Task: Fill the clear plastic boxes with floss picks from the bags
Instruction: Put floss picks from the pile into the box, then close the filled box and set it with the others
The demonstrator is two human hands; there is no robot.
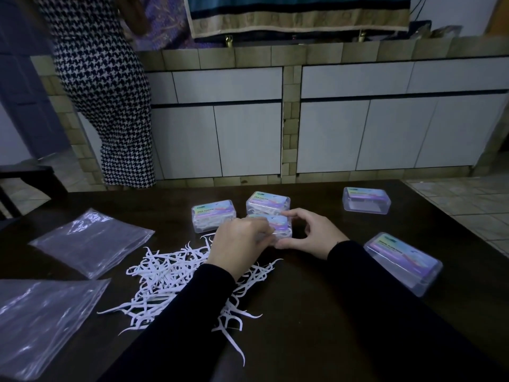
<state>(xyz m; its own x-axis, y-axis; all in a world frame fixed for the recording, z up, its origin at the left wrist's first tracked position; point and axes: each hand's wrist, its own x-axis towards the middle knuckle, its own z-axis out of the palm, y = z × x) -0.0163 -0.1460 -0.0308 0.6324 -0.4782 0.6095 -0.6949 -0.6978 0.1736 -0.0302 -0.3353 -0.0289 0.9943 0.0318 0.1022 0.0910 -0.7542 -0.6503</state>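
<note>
A clear plastic box (281, 226) with a pastel label sits between my hands on the dark table (316, 304). My left hand (237, 245) grips its near left side. My right hand (314, 234) curls round its right end, thumb at the front. White floss picks show inside it. Two filled boxes, one (213, 215) on the left and one (268, 202) behind, stand close by. A loose heap of white floss picks (170, 279) lies under my left forearm. Two boxes, one far right (366, 201) and one near right (403, 261), look empty.
Two flat clear plastic bags lie at the left, one (92, 241) further back and one (41, 323) at the near edge. A person in a houndstooth garment (110, 92) stands beyond the table at the left. White cabinets (385, 128) line the back.
</note>
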